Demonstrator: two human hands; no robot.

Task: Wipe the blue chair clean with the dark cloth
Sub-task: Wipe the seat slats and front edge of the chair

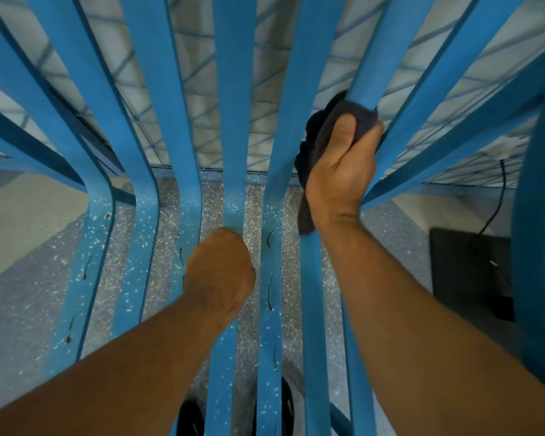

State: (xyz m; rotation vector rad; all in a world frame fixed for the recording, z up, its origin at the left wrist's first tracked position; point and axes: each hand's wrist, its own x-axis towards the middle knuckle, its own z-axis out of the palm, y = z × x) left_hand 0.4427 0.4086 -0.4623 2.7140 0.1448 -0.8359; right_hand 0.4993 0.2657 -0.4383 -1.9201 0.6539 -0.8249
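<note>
I'm standing over the blue chair (233, 105), which is filling the whole view, its curved slats running from near to far above the speckled floor (29, 294). It's looking stiff, hard and probably smooth, so I'm judging it won't flex much under pressure; best taken by a single slat. My hands are apart. My left hand (219, 275) is gripping the middle slat near me, bracing the frame. My right hand (340, 171) is clamping the dark cloth (320, 133) around a slat further off and to the right, thumb on top. The cloth is bunching, with a tail hanging down beside my wrist: soft, light, easy to wrap around a slat. Brown smears (269, 294) and white specks are showing on the near slats, so I'm judging plenty is left to wipe.
</note>
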